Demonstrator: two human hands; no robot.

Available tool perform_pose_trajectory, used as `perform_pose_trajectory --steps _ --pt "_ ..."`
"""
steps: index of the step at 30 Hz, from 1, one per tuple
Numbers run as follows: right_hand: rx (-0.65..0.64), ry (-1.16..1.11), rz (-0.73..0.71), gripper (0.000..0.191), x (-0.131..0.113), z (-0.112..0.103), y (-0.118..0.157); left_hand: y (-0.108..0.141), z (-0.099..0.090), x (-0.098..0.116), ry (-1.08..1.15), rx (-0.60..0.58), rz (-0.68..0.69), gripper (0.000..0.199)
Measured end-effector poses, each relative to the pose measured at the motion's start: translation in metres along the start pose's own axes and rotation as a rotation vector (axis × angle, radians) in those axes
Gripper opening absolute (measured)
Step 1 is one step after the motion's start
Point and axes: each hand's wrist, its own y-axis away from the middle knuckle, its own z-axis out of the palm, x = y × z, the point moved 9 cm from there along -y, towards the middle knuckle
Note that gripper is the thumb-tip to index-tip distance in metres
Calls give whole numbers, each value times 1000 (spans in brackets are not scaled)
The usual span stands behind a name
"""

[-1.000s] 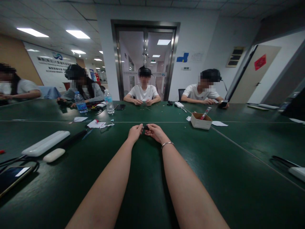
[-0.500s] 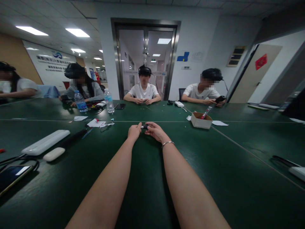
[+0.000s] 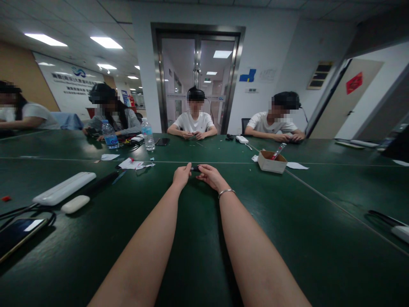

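Observation:
A small black object with a silvery end [image 3: 194, 169] spans the gap between my two hands, just above the green table [image 3: 198, 238]. Its kind is too small to make out. My left hand [image 3: 181, 176] is closed on the silvery end, thumb uppermost. At the black end, my right hand [image 3: 211, 175] pinches it between thumb and fingers, with the lower fingers bent beneath. A metal bangle [image 3: 226, 193] circles my right wrist.
Left lie a phone [image 3: 22, 234], a white oval case [image 3: 75, 204], a long white device [image 3: 64, 188] and paper scraps [image 3: 131, 164]. Bottles [image 3: 148, 134] stand farther back. An open box [image 3: 272, 162] sits right. Several people in headsets sit across the table.
My right fingers have shifted slightly on the black end; both hands stay at nearly the same spot. The person at the far right has lowered the dark thing in their hands. The view has turned slightly.

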Motion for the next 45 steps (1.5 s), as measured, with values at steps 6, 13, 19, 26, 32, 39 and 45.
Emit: perform_pose_trajectory --steps 6,13,19,26,32,39,45 --pt "34 6 -7 20 -3 0 1 1 6 4 76 -36 50 50" --pt "84 -22 -19 29 -4 -3 2 -2 12 2 126 -55 85 41" --pt "111 -49 -28 31 -5 -5 3 -6 15 5 171 -73 195 23" --pt "109 -49 -30 33 -4 -7 1 -1 10 15 189 -54 267 16" --pt "86 -34 -35 32 -2 -7 -2 3 11 19 221 -46 244 27" --pt "100 -45 -16 25 0 -7 -2 -1 20 -3 242 -93 -15 35" --pt "89 -44 -6 15 0 -6 -3 -1 14 1 265 -44 28 22"
